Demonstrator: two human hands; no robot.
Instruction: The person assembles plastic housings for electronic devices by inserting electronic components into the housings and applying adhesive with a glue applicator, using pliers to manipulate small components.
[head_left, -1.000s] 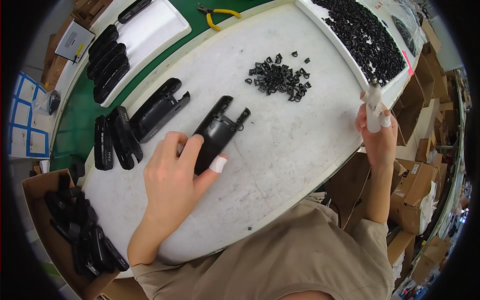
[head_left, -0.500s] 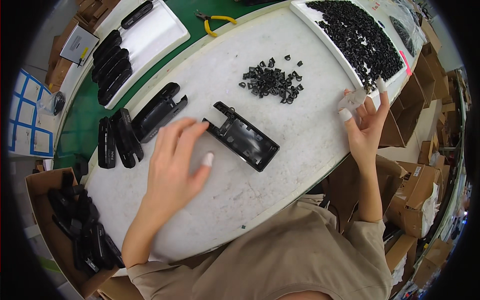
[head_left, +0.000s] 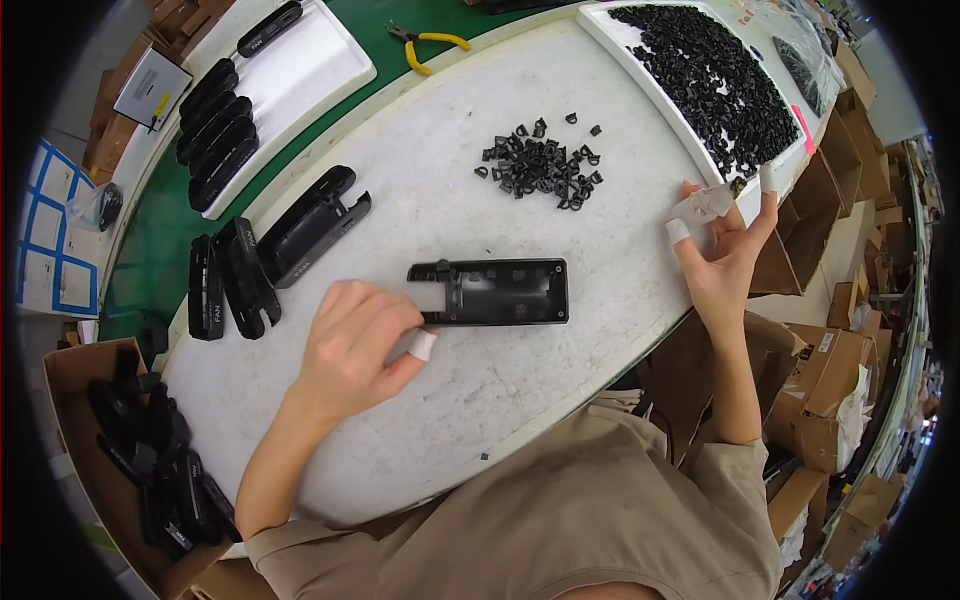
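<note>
A long, hollow black plastic housing [head_left: 510,292] lay on the pale tabletop [head_left: 560,400] just right of the left hand's [head_left: 355,345] fingers, its long axis running left to right, far nearer that hand than the right hand [head_left: 728,255]. The left fingers bent narrowly at its notched end, grip impossible to tell; the right ones stood parted, hold unclear. Counted: one housing there, three black housings [head_left: 315,228] farther left, one pair of yellow-handled pliers [head_left: 440,37], and small black plastic clips [head_left: 540,165] beyond counting.

Worktop [head_left: 580,390]: brightly, evenly lit; soft shadows cast. Black casing [head_left: 505,292]: faint sheen reflected. Straight edges bowed by fisheye; far-right shelving [head_left: 915,400] rendered indistinct; corners blackened.
</note>
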